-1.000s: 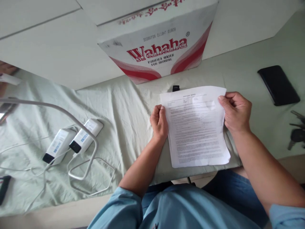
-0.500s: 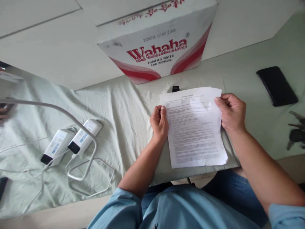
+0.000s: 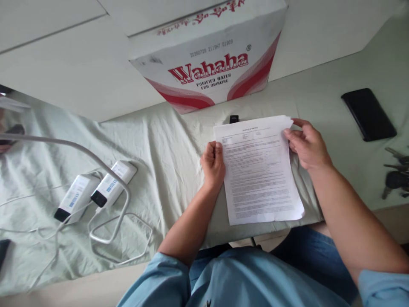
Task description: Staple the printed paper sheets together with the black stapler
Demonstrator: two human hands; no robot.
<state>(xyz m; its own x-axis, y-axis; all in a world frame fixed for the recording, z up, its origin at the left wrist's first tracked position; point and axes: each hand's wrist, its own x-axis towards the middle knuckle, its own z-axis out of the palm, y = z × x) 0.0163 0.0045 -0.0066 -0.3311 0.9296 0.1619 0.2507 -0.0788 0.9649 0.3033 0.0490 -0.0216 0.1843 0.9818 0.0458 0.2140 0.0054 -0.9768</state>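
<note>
On pale cloth (image 3: 159, 140), both hands, left (image 3: 213, 164) and right (image 3: 307, 145), pinch the printed sheets (image 3: 258, 170) at opposite edges.

Sheets of paper (image 3: 260, 170): white, fine black print in dense lines. Tablecloth (image 3: 166, 140): pale grey-green, plain. Carton (image 3: 207, 55): white, with red lettering outlined in white, small black text beneath, and red-and-pink curved bands sweeping up at both lower corners. Phone (image 3: 368, 114): solid black. Two power banks (image 3: 96, 192): white bodies, black ends, labels with small blue marks — cables (image 3: 118, 230) white. Small clip (image 3: 234, 119) above the paper: black. Keys (image 3: 394, 172): dark grey, black heads. Sleeves (image 3: 166, 277): light blue — trousers darker blue.
</note>
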